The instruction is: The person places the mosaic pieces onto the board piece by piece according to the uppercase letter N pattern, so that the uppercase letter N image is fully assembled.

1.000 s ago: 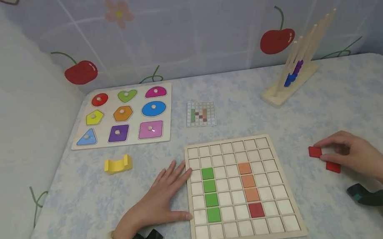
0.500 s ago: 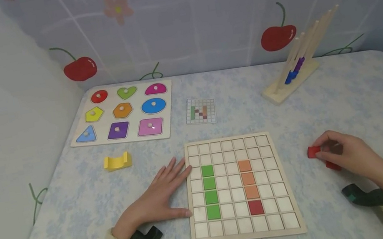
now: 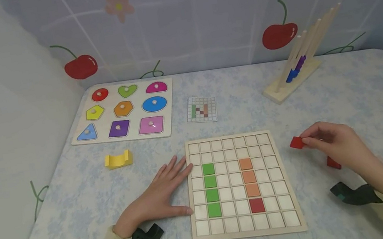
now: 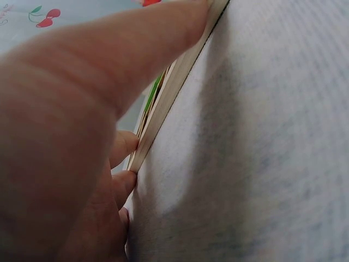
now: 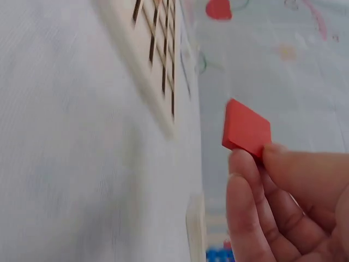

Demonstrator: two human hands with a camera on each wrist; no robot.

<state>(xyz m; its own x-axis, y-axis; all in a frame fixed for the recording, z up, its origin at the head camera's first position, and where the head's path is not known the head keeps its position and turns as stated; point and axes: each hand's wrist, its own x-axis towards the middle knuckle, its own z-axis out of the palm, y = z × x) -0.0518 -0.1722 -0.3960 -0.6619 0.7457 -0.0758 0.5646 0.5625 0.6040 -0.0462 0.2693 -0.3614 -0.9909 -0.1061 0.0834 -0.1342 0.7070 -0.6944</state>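
Between thumb and fingertips my right hand (image 3: 340, 145) pinches a red square tile (image 3: 296, 143), held above the table to the right of the grid board; the right wrist view shows the tile (image 5: 248, 128) tilted and off the surface. A second red tile (image 3: 333, 163) lies on the table, partly behind that hand. My left hand (image 3: 155, 197) lies spread, its thumb and fingers touching the left edge of the wooden grid board (image 3: 249, 235). In the board sit a column of green tiles (image 3: 210, 182), a column of orange tiles (image 3: 249, 177) and one dark red tile (image 3: 257, 205) below the orange.
Behind the board lies a small printed pattern card (image 3: 201, 109). A knobbed shape puzzle (image 3: 137, 111) is at the back left, with a yellow block (image 3: 119, 160) in front of it. A wooden peg stand (image 3: 293, 81) with blue and purple beads stands at the back right.
My right hand has lifted one red tile from the table and moved it left towards the board. The other red tile stays behind. My left hand keeps its place.
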